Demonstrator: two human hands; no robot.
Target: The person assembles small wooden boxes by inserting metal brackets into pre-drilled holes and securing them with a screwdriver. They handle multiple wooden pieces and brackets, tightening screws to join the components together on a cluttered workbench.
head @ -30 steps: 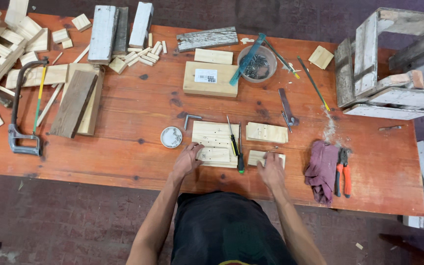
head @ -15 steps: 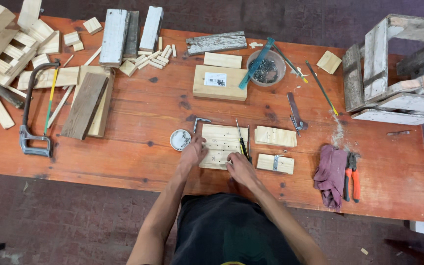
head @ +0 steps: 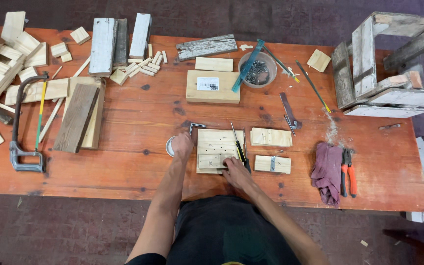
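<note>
A pale wooden board (head: 215,142) with drilled holes lies near the table's front edge. A smaller wooden piece (head: 209,161) lies on its front part. My right hand (head: 235,168) grips the right end of that piece. My left hand (head: 182,146) is curled at the board's left edge, partly covering a small round white container (head: 168,145); what its fingers hold is hidden. A black-handled screwdriver (head: 238,146) lies along the board's right edge. A bent metal key (head: 196,126) rests just behind the board.
Two small wood blocks (head: 271,137) (head: 272,164) lie to the right, then a purple rag (head: 326,172) and orange pliers (head: 348,169). A hacksaw (head: 24,122) and planks (head: 78,118) lie left. Behind are a wood block (head: 213,87), a bowl of screws (head: 258,70) and a crate (head: 384,64).
My left hand moved up from the board's front corner to the round white container. My right hand shifted left onto the small piece on the board. The camera view drifted slightly.
</note>
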